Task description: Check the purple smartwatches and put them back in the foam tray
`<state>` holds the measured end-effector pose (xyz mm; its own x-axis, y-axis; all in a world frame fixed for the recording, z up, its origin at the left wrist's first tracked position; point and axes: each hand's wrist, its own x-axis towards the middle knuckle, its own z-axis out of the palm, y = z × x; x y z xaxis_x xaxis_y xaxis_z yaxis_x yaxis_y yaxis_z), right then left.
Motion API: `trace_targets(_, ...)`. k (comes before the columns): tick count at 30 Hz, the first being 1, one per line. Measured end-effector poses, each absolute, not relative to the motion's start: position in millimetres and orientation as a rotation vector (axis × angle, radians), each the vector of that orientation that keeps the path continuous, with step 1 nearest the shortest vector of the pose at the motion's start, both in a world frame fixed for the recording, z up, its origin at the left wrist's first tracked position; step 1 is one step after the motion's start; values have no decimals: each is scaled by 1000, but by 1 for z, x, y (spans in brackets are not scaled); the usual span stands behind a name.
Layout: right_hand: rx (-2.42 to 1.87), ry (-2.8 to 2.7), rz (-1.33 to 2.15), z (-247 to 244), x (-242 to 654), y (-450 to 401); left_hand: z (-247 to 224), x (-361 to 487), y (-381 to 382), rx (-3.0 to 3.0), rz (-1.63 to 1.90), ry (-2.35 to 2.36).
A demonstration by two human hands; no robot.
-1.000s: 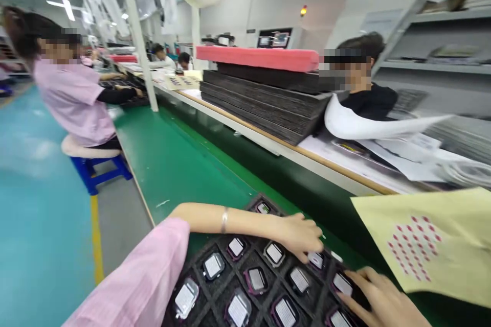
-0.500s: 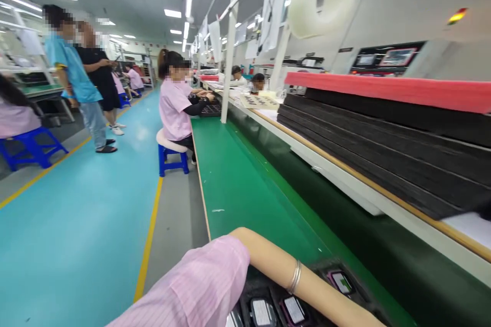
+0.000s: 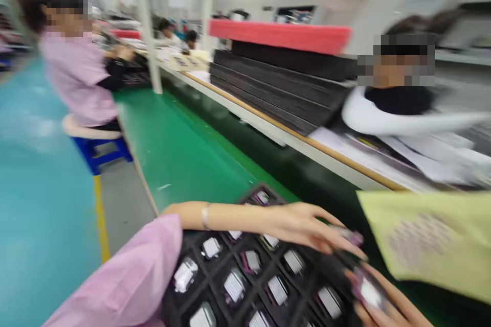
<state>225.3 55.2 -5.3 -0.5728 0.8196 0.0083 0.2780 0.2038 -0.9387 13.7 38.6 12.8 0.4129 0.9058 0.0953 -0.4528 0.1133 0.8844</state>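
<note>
A black compartment tray point(image 3: 215, 288) lies on the green bench, its cells holding several small dark devices with purple edges and white labels, such as this labelled device point(image 3: 276, 290). My left hand point(image 3: 307, 226) reaches across the tray with its fingers stretched out. Close to those fingertips is a blurred purple-edged piece point(image 3: 355, 237); whether they touch it I cannot tell. At the tray's right edge, my right hand point(image 3: 399, 299) has its fingers closed around a similar small device point(image 3: 370, 292), white label up. Motion blur hides finer detail.
The green bench point(image 3: 184, 138) runs away to the left, where a co-worker in pink point(image 3: 76, 71) sits. A raised shelf holds black trays point(image 3: 268, 87) under a red sheet point(image 3: 280, 36). Another person point(image 3: 399, 99) is behind it. A yellow sheet point(image 3: 429, 240) hangs at right.
My view has swung right and down, bringing both hands and much more of the tray into sight. The person behind the shelf and the yellow sheet now show.
</note>
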Motion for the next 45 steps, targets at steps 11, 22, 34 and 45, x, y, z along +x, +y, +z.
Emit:
trace_targets(11, -910, -1434, 1484, 5, 231, -10, 12, 33, -14, 675, 943, 585)
trace_targets(22, -959, -1466, 1307, 0, 240, -11, 11, 43, -28, 1009, 1079, 659)
trace_targets(34, -953, -1504, 1280, 9, 240, -20, 14, 42, -28, 947, 1090, 653)
trace_targets(45, -959, -1485, 1279, 21, 236, -30, 18, 39, -37, 1013, 1095, 611)
